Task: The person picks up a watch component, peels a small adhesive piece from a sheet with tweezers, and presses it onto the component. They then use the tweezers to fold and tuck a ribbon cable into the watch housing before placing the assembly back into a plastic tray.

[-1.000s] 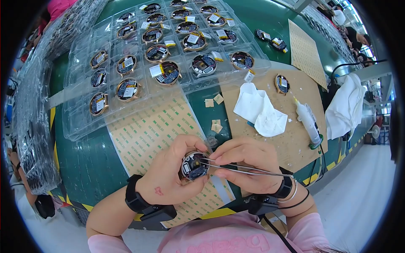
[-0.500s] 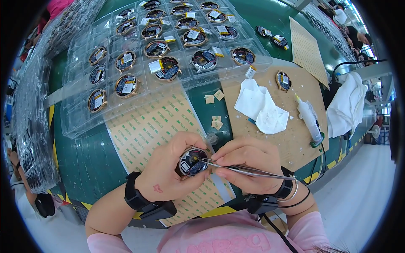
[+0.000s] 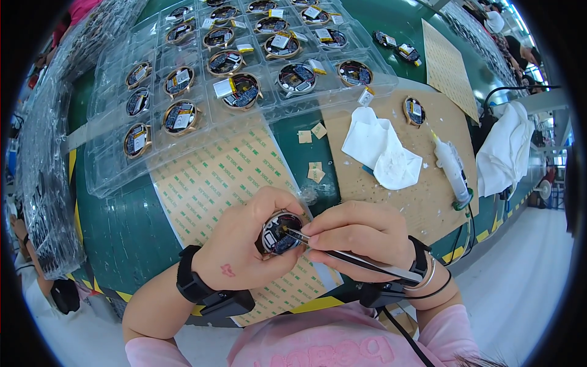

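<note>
My left hand (image 3: 247,241) is wrapped round an open smartwatch case (image 3: 279,234), its circuit board facing up. Metal tweezers (image 3: 361,260) are pinched in my right hand (image 3: 364,238), and their tips reach into the watch case near the middle of the board. Whether the tips grip any small part I cannot make out. Under both hands lies a tan adhesive backing sheet (image 3: 211,177) with green print.
A clear plastic tray (image 3: 122,174) holds several watch cases with silver batteries. On brown cardboard (image 3: 434,208) are white cloths (image 3: 394,165), a watch case (image 3: 414,111) and a white glue-gun-like tool (image 3: 450,168). Small tan squares (image 3: 315,172) lie nearby.
My right hand has turned slightly, so the tweezers lie at a different angle, with their tips still inside the watch case. My left hand keeps its hold.
</note>
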A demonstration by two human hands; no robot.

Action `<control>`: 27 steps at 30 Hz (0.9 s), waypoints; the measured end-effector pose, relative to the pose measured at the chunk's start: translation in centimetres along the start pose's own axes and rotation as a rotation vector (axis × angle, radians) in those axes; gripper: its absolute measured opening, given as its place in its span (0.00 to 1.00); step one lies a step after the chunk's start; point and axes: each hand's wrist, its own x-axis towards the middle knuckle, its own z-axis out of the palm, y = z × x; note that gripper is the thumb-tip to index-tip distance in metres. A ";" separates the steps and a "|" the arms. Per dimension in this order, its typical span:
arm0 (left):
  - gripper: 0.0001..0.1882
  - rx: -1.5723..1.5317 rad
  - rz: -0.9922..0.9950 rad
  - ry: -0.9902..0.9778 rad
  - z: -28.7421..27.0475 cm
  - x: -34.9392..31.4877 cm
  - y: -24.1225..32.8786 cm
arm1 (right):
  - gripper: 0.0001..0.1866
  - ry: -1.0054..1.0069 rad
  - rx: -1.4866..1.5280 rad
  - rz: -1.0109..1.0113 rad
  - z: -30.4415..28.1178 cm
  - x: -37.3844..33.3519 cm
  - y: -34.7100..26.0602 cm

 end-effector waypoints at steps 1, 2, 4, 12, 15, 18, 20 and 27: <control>0.22 -0.001 0.000 -0.011 0.0 0.0 0.0 | 0.12 -0.004 -0.005 -0.009 0.0 0.0 0.0; 0.21 -0.003 0.001 -0.021 -0.1 0.1 0.1 | 0.12 -0.004 -0.004 -0.007 0.0 0.0 0.1; 0.21 -0.004 0.000 -0.033 -0.1 0.2 -0.1 | 0.12 -0.017 -0.022 -0.027 0.2 -0.2 0.3; 0.22 -0.057 0.040 -0.042 -0.2 0.2 -0.8 | 0.09 -0.040 -0.157 -0.138 0.3 -0.4 0.0; 0.20 -0.132 -0.027 -0.037 -0.3 0.2 -0.6 | 0.09 -0.037 -0.216 -0.180 0.5 -0.5 -0.2; 0.22 -0.092 -0.002 -0.050 -0.2 0.2 -0.8 | 0.10 -0.023 -0.277 -0.210 0.6 -0.3 -0.4; 0.23 -0.072 0.011 -0.057 -0.2 0.1 -0.8 | 0.10 -0.022 -0.285 -0.184 0.5 -0.1 -0.6; 0.23 -0.077 0.028 -0.042 0.0 0.1 -1.0 | 0.10 0.034 -0.043 -0.035 0.6 -0.2 -0.4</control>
